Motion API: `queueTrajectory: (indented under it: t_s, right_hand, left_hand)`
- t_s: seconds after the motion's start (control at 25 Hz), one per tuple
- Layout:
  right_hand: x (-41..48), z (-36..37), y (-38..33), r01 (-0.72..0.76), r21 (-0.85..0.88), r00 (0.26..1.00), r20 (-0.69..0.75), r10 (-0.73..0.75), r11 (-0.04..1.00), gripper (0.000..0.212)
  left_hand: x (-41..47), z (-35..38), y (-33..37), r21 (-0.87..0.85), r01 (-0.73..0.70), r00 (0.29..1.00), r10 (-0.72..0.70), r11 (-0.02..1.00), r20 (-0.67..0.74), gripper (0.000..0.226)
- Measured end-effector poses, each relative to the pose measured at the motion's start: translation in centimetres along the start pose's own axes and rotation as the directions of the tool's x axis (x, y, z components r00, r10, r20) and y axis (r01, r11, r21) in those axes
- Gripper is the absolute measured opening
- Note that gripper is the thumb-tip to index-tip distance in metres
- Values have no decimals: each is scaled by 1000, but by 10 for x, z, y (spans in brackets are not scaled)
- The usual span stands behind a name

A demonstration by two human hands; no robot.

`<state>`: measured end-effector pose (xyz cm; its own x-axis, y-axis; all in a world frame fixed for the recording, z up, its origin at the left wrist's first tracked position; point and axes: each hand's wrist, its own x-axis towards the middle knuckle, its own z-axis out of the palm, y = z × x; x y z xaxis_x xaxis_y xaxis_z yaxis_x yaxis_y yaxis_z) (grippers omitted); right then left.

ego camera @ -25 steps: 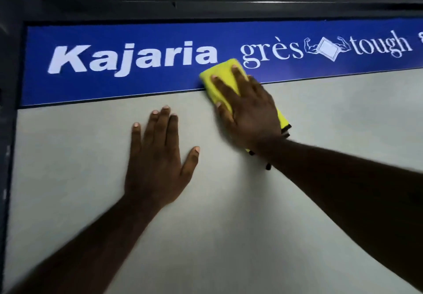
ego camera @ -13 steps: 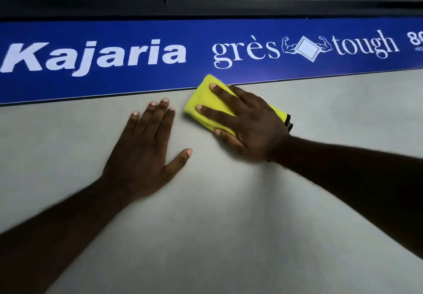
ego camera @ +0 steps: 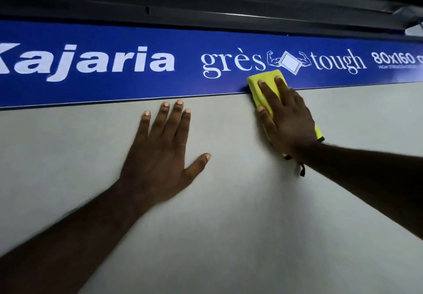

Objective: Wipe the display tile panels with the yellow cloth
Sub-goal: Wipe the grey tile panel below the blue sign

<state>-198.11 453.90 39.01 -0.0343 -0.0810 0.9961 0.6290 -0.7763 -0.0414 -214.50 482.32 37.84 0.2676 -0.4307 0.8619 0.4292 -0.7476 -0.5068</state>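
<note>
A large pale grey tile panel (ego camera: 229, 213) fills most of the view, topped by a blue label strip (ego camera: 137, 83) with white lettering. My right hand (ego camera: 286, 120) presses the folded yellow cloth (ego camera: 258, 88) flat against the panel with straight fingers. The cloth's upper end overlaps the lower edge of the blue strip, under the word "grès". My left hand (ego camera: 160, 154) lies flat on the grey panel to the left of the cloth, fingers spread, just below the strip.
A dark metal frame (ego camera: 206, 8) runs along the top, above the blue strip. Bare grey panel stretches below and to both sides of my hands.
My right hand has slid the cloth to the right along the strip and up onto its lower edge. The view has shifted rightward. My left hand stays flat on the panel.
</note>
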Motion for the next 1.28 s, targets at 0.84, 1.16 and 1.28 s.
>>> queueTrajectory:
  t_s: [0.84,1.16,1.28]
  right_hand:
    - [11,-24,225,482,-3,875,-37,-482,876,56]
    - [20,-30,292,467,-12,883,-37,-467,884,56]
    - [18,-14,287,36,-16,998,-57,-37,999,62]
  left_hand:
    - [111,16,176,5,-53,999,53,999,14,101]
    - [141,21,226,8,26,1000,-26,1000,-12,104]
    - [148,23,239,0,27,999,-27,1000,-24,104]
